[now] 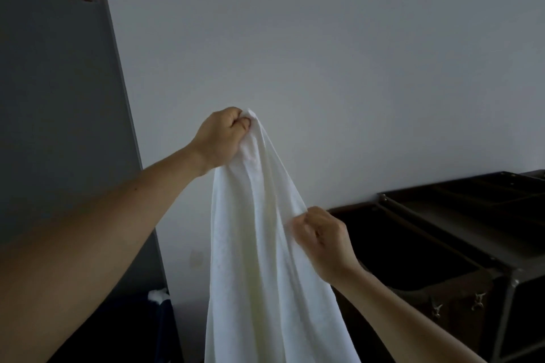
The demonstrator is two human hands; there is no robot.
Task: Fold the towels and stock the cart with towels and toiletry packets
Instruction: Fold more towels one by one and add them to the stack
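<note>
A white towel (259,259) hangs in front of me, from chest height down past the bottom of the frame. My left hand (219,138) grips its top corner, held high against the pale wall. Lower and to the right, my right hand (324,240) pinches the towel's right edge with curled fingers. The dark cart (460,244) stands at the right, its top tray and open compartments in shadow. No toiletry packets show.
A grey door or panel (59,97) fills the left side, with a small sticker near its top. A dark bin (159,324) with a bit of white cloth in it sits low, behind my left forearm. The plain wall (324,53) is straight ahead.
</note>
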